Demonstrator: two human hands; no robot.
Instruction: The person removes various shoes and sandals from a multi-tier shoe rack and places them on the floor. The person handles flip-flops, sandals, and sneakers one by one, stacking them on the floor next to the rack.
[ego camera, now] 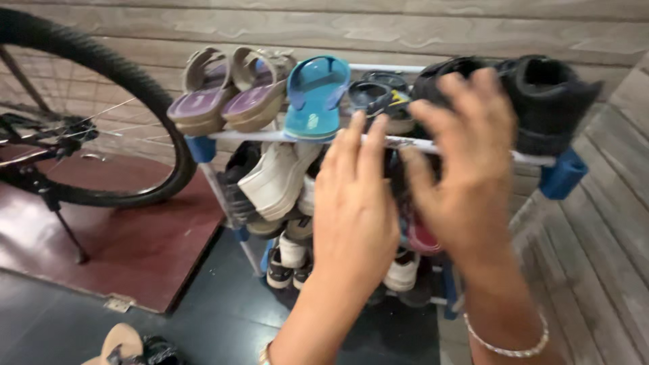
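Both hands raised before the top rail [284,136] of a shoe rack.
Left hand [355,203] and right hand [463,169], fingers spread and empty, near black shoes [547,101]: probably light, pliable; grip by the heel collar.

Rack's middle shoes [412,236] behind hands
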